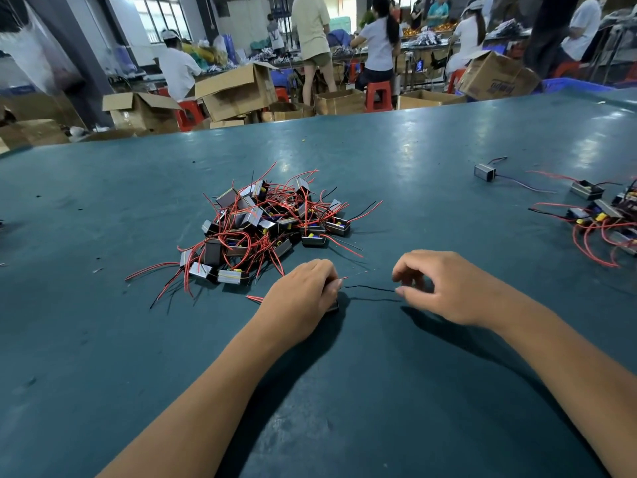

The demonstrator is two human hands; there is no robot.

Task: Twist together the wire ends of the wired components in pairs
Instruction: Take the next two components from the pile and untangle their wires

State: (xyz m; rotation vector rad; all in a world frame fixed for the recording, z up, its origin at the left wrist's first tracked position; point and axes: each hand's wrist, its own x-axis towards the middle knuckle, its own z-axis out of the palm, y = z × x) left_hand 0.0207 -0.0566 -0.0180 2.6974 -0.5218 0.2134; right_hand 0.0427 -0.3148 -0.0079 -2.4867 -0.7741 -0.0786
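A pile of small metal-cased components (262,225) with red and black wires lies on the green table (172,339), just beyond my left hand. My left hand (303,298) grips one component, mostly hidden under the fingers, with a red wire tip showing at its knuckles. A thin black wire (368,288) runs from that hand to my right hand (444,288), whose thumb and forefinger pinch the wire's far end.
A second group of components (606,219) with looped red wires lies at the right edge. One single component (484,172) sits alone behind it. Cardboard boxes (238,91), red stools and seated people fill the room beyond the table's far edge.
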